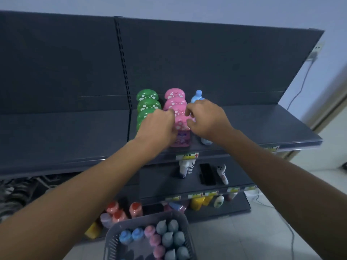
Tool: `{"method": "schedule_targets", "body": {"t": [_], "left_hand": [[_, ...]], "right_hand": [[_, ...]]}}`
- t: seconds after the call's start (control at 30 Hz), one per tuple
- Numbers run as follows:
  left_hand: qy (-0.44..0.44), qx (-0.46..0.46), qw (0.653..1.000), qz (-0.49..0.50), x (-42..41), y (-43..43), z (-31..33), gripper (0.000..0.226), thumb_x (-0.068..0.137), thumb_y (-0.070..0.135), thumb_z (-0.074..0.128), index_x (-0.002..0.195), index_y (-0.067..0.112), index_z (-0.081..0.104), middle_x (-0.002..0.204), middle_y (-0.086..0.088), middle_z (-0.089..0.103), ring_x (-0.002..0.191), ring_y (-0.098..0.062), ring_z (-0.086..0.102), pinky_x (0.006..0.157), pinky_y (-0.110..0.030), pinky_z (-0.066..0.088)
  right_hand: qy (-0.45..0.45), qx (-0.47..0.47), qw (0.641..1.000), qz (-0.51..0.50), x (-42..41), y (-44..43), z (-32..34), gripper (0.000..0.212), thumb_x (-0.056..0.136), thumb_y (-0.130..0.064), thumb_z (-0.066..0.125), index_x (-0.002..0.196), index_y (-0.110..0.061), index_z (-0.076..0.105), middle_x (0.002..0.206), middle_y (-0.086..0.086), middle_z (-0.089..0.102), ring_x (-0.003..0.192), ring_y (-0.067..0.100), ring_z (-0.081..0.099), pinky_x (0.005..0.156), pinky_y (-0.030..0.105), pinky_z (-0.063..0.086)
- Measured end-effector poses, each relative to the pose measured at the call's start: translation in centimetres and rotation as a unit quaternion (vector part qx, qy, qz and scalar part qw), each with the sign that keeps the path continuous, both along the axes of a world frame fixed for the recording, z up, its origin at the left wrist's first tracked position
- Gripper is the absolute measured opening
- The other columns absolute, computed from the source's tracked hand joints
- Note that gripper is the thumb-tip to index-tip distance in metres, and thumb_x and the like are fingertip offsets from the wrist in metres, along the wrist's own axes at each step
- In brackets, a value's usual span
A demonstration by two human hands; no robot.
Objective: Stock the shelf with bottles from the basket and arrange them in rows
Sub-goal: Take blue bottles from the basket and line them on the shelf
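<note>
On the dark top shelf (262, 128) stand a row of green mushroom-cap bottles (148, 105), a row of pink mushroom-cap bottles (175, 99) and a blue bottle (198, 95) behind my right hand. Both hands reach to the front pink bottle (181, 136). My left hand (159, 126) pinches its cap from the left. My right hand (206, 119) curls its fingers at the cap's right side. A grey basket (112, 239) at the bottom holds several blue, pink and grey-capped bottles (169, 237).
Lower shelves (165, 181) carry white bottles, a black object, yellow and orange-capped bottles. The left shelf bay (62, 132) is bare. A cable (300, 85) hangs from a wall socket on the right, above a tiled floor.
</note>
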State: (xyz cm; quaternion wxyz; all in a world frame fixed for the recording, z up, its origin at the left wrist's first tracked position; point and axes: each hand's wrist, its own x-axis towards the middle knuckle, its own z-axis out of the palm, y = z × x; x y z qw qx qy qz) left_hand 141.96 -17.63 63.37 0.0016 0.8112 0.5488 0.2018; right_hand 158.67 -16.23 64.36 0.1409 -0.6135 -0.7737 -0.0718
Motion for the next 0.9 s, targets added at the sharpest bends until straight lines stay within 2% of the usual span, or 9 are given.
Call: {"method": "schedule_targets", "body": {"t": [0.1,0.23,0.3,0.4,0.5,0.6,0.73,0.8,0.9], "left_hand": [[0.012,0.002,1.0,0.003,-3.3,-1.8,-1.1,0.02,0.089,0.026,0.06,0.102,0.01,0.059,0.093,-0.015,0.061,0.082,-0.042,0.061,0.066,-0.043,0.052],[0.032,-0.009,0.999,0.008,-7.3,-3.9,-3.3,0.023,0.09,0.028,0.061,0.104,0.011,0.058,0.094,-0.015,0.062,0.084,-0.042,0.062,0.066,-0.043,0.053],[0.04,-0.019,0.999,0.016,-9.0,-4.9,-4.8,0.022,0.088,0.027,0.061,0.103,0.011,0.056,0.093,-0.015,0.062,0.083,-0.043,0.062,0.062,-0.041,0.049],[0.05,-0.052,0.997,0.025,-11.1,-6.2,-7.6,0.022,0.088,0.027,0.063,0.102,0.011,0.056,0.093,-0.015,0.063,0.085,-0.043,0.063,0.061,-0.04,0.046],[0.06,-0.098,0.993,0.042,-12.9,-7.0,-11.1,0.025,0.089,0.026,0.064,0.106,0.01,0.057,0.099,-0.016,0.065,0.09,-0.043,0.064,0.063,-0.039,0.043],[0.061,-0.145,0.986,0.062,-14.2,-7.7,-15.0,0.021,0.09,0.023,0.061,0.107,0.011,0.057,0.1,-0.014,0.066,0.09,-0.041,0.064,0.061,-0.037,0.04],[0.062,-0.222,0.969,0.084,-15.1,-8.9,-20.9,0.014,0.091,0.02,0.056,0.102,0.012,0.053,0.101,-0.016,0.065,0.092,-0.044,0.064,0.062,-0.04,0.042],[0.07,-0.255,0.96,0.09,-15.4,-9.7,-23.9,0.012,0.091,0.018,0.055,0.099,0.014,0.049,0.101,-0.017,0.064,0.093,-0.045,0.064,0.064,-0.042,0.045],[0.085,-0.288,0.949,0.093,-15.8,-11.0,-28.8,0.022,0.088,0.015,0.058,0.109,0.008,0.055,0.103,-0.02,0.066,0.094,-0.044,0.065,0.062,-0.039,0.04]], "right_hand": [[-0.002,0.005,1.0,-0.001,-3.0,-2.2,-1.5,0.02,0.086,-0.023,0.058,0.104,-0.018,0.066,0.101,0.003,0.064,0.096,0.025,0.057,0.064,0.033,0.042],[0.005,0.0,1.0,0.008,-6.8,-4.8,-3.8,0.02,0.086,-0.026,0.059,0.102,-0.016,0.064,0.1,0.004,0.063,0.097,0.027,0.057,0.074,0.039,0.052],[0.002,0.001,1.0,0.02,-8.5,-5.9,-5.4,0.019,0.086,-0.025,0.058,0.101,-0.014,0.064,0.1,0.005,0.063,0.097,0.028,0.057,0.073,0.039,0.052],[0.004,-0.042,0.998,0.044,-10.5,-7.0,-8.2,0.019,0.085,-0.024,0.06,0.102,-0.015,0.064,0.103,0.005,0.062,0.101,0.028,0.057,0.074,0.037,0.049],[0.006,-0.093,0.994,0.062,-11.8,-7.6,-11.6,0.021,0.088,-0.025,0.061,0.107,-0.017,0.064,0.107,0.004,0.062,0.107,0.026,0.056,0.078,0.039,0.052],[0.006,-0.135,0.988,0.076,-12.8,-8.0,-15.5,0.02,0.089,-0.024,0.061,0.107,-0.017,0.063,0.107,0.004,0.062,0.107,0.026,0.056,0.076,0.039,0.052],[0.012,-0.18,0.98,0.078,-13.6,-8.7,-21.0,0.022,0.088,-0.023,0.058,0.109,-0.019,0.061,0.108,0.002,0.062,0.107,0.025,0.056,0.069,0.032,0.04],[0.014,-0.209,0.974,0.085,-14.0,-9.3,-23.8,0.022,0.088,-0.023,0.059,0.109,-0.019,0.06,0.108,0.001,0.062,0.105,0.025,0.058,0.071,0.033,0.045],[0.004,-0.248,0.964,0.091,-14.4,-10.2,-28.2,0.022,0.086,-0.023,0.06,0.108,-0.018,0.06,0.109,0.002,0.062,0.103,0.027,0.061,0.073,0.036,0.052]]}}
